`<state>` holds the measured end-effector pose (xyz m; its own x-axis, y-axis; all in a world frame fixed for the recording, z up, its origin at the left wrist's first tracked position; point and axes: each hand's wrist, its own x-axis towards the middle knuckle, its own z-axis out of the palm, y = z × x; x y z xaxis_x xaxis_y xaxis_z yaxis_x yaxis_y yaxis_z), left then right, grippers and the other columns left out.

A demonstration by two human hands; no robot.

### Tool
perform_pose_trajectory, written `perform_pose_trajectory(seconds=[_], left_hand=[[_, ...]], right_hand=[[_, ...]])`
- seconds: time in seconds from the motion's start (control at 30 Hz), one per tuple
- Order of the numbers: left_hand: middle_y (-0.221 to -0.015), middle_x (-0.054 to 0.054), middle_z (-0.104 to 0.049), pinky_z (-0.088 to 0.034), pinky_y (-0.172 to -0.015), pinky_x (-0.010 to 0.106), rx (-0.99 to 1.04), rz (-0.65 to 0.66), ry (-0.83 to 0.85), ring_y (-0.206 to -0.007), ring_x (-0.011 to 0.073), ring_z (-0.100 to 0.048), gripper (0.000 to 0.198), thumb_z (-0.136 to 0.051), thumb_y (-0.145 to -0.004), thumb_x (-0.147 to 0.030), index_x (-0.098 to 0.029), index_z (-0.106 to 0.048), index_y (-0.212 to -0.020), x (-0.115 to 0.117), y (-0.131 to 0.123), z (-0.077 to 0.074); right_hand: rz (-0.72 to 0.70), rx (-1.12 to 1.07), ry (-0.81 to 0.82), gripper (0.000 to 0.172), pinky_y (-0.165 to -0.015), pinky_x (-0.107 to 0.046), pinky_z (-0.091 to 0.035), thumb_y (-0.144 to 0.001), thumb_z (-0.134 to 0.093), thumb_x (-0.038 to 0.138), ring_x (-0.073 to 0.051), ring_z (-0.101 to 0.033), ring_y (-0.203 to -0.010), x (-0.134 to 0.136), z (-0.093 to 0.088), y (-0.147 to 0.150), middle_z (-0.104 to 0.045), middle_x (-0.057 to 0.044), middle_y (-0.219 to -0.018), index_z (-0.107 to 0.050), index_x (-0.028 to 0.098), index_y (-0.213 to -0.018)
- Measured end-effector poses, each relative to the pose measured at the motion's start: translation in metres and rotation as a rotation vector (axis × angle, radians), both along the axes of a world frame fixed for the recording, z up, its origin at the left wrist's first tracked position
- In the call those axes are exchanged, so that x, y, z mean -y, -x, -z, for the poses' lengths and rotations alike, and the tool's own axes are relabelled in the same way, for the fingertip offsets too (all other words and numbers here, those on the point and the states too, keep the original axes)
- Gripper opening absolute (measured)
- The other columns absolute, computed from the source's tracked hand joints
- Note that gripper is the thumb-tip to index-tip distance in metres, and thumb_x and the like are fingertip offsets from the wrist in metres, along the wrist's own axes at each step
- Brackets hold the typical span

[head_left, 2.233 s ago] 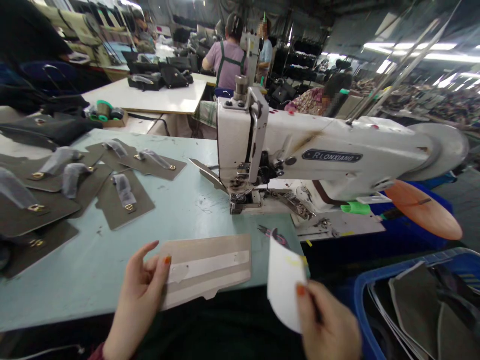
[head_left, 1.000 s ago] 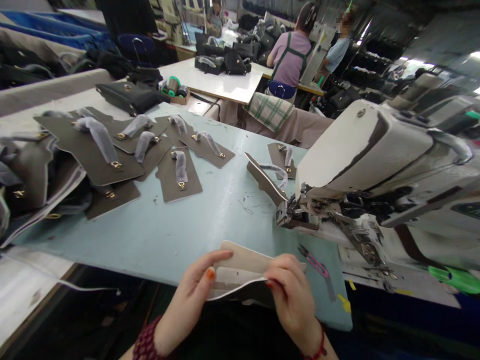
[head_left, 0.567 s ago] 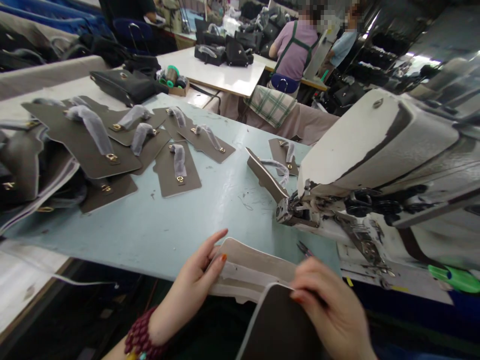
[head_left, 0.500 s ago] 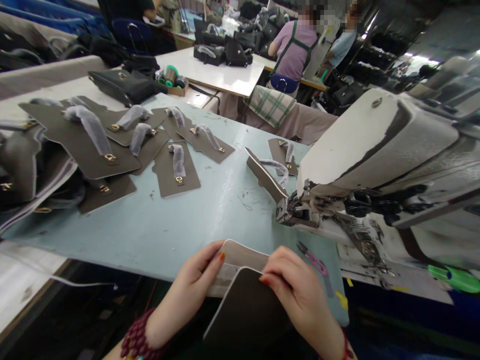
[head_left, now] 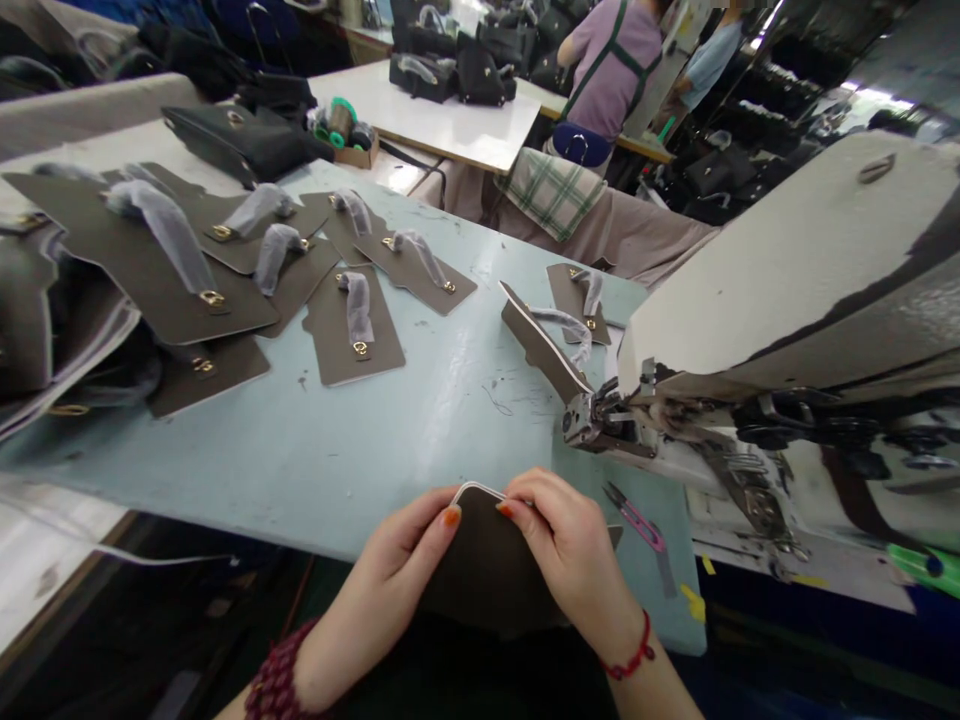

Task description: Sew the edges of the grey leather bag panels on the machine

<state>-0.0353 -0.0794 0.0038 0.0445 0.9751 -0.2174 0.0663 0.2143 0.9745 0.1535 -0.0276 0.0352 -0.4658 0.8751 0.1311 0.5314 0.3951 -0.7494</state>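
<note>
Two dark brown bag panels with pale edges lie one against the other, their rounded corners lined up at the top. My left hand pinches the left side of that corner between thumb and fingers. On the other side, my right hand grips the same edge, thumb in front and fingers behind. The lower part of the panels drops into shadow below the table edge. To the right of my right hand lie pink-handled thread snips. A sewing machine stands beyond them.
Several brown panels with plastic-wrapped handles lie on the pale blue table. One panel leans by the machine's needle area. A black bag and a box of thread spools are behind. A person sits farther back.
The two panels stood apart at the top; now their edges meet. My right hand has shifted slightly left and closed on both layers. The view has tilted down a little.
</note>
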Motion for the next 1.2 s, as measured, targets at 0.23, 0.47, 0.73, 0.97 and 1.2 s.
perform_pose_trajectory(seconds=[0.23, 0.47, 0.73, 0.97, 1.2], left_hand=[[-0.106, 0.002, -0.076, -0.055, -0.084, 0.026, -0.043, 0.002, -0.067, -0.094, 0.0214, -0.069, 0.034, -0.051, -0.095, -0.044, -0.027, -0.072, -0.115, 0.003, -0.003, 0.006], [-0.104, 0.0, -0.076, -0.053, -0.079, 0.023, -0.065, 0.016, -0.082, -0.09, 0.0184, -0.069, 0.031, -0.049, -0.097, -0.041, -0.029, -0.071, -0.115, 0.004, -0.004, 0.009], [-0.101, 0.001, -0.075, -0.053, -0.077, 0.022, -0.067, 0.053, -0.05, -0.089, 0.0183, -0.068, 0.031, -0.05, -0.096, -0.043, -0.027, -0.07, -0.112, 0.001, -0.001, 0.001], [-0.089, -0.001, -0.074, -0.051, -0.069, 0.018, -0.059, 0.068, -0.049, -0.077, 0.0143, -0.066, 0.03, -0.048, -0.097, -0.043, -0.025, -0.072, -0.103, -0.009, -0.004, -0.007], [-0.09, -0.002, -0.076, -0.051, -0.073, 0.017, -0.13, 0.025, -0.105, -0.082, 0.013, -0.069, 0.026, -0.052, -0.095, -0.039, -0.025, -0.073, -0.102, -0.008, -0.006, -0.002]], right_hand=[[0.032, -0.018, 0.0, 0.022, -0.067, -0.025, -0.046, -0.099, -0.051, 0.023, -0.015, -0.061, -0.073, 0.002, 0.004, 0.002, -0.065, -0.003, -0.079, -0.061, 0.018, -0.079], [0.051, -0.029, 0.006, 0.021, -0.067, -0.025, -0.045, -0.098, -0.051, 0.022, -0.015, -0.06, -0.073, 0.004, 0.006, 0.002, -0.064, -0.003, -0.078, -0.06, 0.018, -0.08], [0.036, -0.029, 0.028, 0.018, -0.068, -0.024, -0.043, -0.098, -0.053, 0.019, -0.014, -0.06, -0.074, 0.006, 0.004, 0.002, -0.063, -0.002, -0.08, -0.06, 0.018, -0.081], [0.021, -0.037, 0.043, 0.017, -0.07, -0.024, -0.043, -0.098, -0.054, 0.019, -0.015, -0.06, -0.077, 0.01, 0.008, 0.002, -0.064, -0.002, -0.082, -0.06, 0.018, -0.083], [0.02, -0.044, 0.054, 0.016, -0.07, -0.025, -0.043, -0.098, -0.054, 0.019, -0.015, -0.06, -0.077, 0.009, 0.007, 0.003, -0.064, -0.003, -0.083, -0.061, 0.018, -0.084]])
